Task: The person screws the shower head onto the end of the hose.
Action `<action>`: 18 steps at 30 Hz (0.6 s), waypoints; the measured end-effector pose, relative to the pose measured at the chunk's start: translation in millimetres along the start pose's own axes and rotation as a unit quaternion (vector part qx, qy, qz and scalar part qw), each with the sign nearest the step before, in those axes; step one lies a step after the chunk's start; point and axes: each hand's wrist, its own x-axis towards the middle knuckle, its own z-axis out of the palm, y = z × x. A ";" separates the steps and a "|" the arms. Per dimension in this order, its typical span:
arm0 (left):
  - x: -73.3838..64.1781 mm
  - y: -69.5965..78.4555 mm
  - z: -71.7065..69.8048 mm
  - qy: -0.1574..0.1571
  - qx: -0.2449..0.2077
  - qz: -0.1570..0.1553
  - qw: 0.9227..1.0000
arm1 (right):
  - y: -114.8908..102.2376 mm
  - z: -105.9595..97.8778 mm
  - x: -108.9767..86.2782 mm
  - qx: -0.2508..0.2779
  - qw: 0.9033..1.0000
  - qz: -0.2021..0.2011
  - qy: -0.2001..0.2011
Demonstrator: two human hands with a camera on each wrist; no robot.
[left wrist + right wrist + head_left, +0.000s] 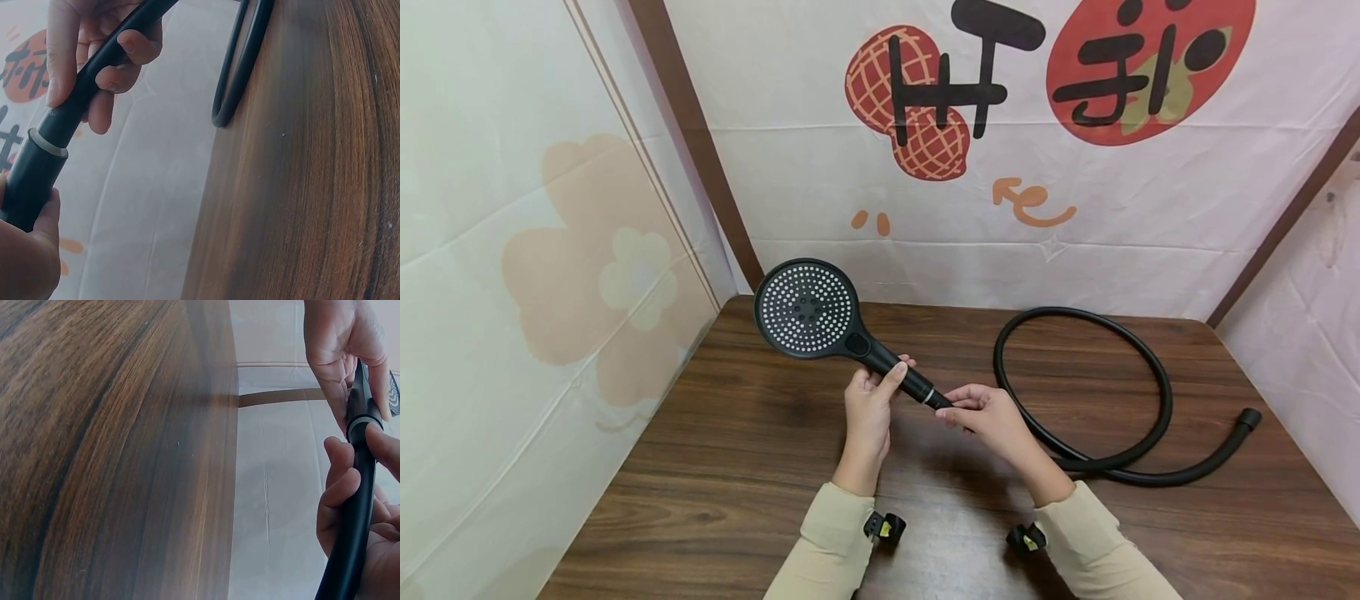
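Observation:
In the head view, a black shower head (pixel 806 308) with a round face of pale nozzles is held above the table. My left hand (pixel 868 410) grips its handle (pixel 883 358), thumb along the top. At the handle's lower end, my right hand (pixel 988 417) pinches the end fitting of a black hose (pixel 1159 400). The left wrist view shows the hose fitting (pixel 59 122) meeting the handle, with a pale ring between them. Curled fingers of the right hand (pixel 378 506) wrap the hose in the right wrist view; how far the fitting is seated cannot be told.
The hose lies looped on the right of the wooden table (pixel 715 467), its free end nut (pixel 1249 418) pointing right. A printed cloth (pixel 805 150) hangs behind the table, and more cloth stands at both sides. Dark wrist cameras (pixel 886 528) sit at the cuffs.

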 end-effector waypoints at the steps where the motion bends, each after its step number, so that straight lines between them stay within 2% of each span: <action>1: -0.3 0.0 -0.1 -0.001 -0.001 0.000 1.000 | 0.0 0.2 -0.2 -0.001 1.000 0.000 0.000; 18: -1.3 1.0 1.2 0.000 0.004 0.004 1.000 | -0.4 -1.1 -1.5 -0.007 1.000 -0.004 -0.004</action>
